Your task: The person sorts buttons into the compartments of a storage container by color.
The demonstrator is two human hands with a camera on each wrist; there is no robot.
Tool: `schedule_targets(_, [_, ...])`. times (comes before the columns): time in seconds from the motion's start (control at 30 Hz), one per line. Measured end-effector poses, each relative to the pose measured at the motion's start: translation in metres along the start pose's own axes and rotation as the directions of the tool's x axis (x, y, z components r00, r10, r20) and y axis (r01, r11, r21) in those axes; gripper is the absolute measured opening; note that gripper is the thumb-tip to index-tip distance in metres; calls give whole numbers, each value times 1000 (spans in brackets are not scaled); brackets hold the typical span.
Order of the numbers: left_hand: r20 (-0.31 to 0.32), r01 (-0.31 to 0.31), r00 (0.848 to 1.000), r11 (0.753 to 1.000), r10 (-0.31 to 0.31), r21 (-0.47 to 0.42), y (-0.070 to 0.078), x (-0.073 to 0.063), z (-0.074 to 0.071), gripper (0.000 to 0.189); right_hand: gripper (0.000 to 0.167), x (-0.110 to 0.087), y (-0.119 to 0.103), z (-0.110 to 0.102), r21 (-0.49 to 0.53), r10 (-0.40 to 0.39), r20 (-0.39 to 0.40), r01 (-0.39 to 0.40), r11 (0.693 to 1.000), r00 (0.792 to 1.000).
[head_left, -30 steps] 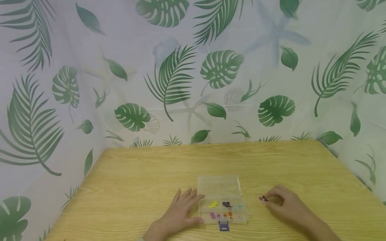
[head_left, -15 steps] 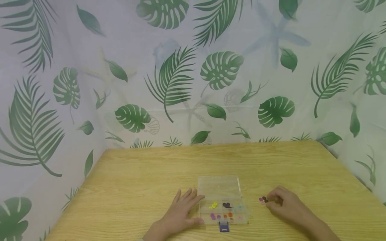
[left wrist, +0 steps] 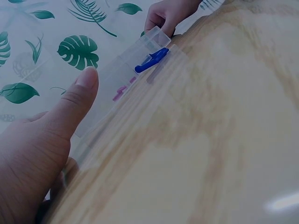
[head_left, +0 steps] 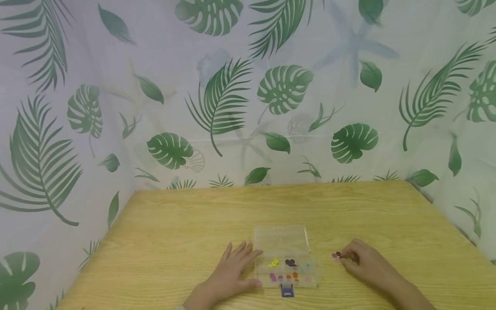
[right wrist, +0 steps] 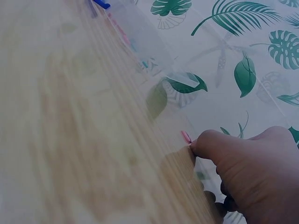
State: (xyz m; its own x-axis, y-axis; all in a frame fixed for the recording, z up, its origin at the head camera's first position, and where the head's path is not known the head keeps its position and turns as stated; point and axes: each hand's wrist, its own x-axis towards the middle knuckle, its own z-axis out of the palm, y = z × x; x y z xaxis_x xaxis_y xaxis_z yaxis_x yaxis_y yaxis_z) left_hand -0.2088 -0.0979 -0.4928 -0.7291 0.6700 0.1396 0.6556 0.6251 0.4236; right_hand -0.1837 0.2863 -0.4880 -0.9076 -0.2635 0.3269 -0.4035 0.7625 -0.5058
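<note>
A clear plastic compartment box (head_left: pixel 280 239) lies on the table with its lid back. Inside are small button-like discs: yellow discs (head_left: pixel 274 262), black discs (head_left: pixel 290 262), purple discs (head_left: pixel 273 277) and orange discs (head_left: pixel 295 275), plus a few blue and pink ones. My left hand (head_left: pixel 232 271) rests at the box's left side, fingers spread and straight, thumb by the near corner. To the right of the box, my right hand (head_left: pixel 366 260) pinches a small dark disc between thumb and forefinger. Beside those fingertips lie a purple disc (head_left: pixel 334 255), a dark one and a pink one.
A blue latch (head_left: pixel 287 290) sticks out from the box's front edge, seen also in the left wrist view as a blue clip (left wrist: pixel 152 60). The wooden table (head_left: pixel 186 224) runs back to a leaf-printed cloth (head_left: pixel 232 172), which also hangs at both sides.
My right fingertips have drawn slightly away from the small pile, with a dark disc now showing between them. The left hand and the box stay in place.
</note>
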Motion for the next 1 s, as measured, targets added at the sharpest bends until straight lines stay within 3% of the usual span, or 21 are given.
schedule_targets(0.3, [-2,1,1000,1000,-1,4,0,-1,1,70,15,-4,3,4,-23,-80,-57,79,997,995])
schedule_targets(0.53, [-3,-2,1000,1000,2,3,1,-2,1,70,21,-4,4,6,42,-138,-107,143,989,985])
schedule_targets(0.8, [-7,-4,1000,1000,4,13,-1,-1,2,70,33,-1,2,5,33,-251,-198,262,964,948])
schedule_targets(1.0, [0,2,1000,1000,-2,4,-2,0,1,70,34,0,-5,3,25,-256,-184,265,964,949])
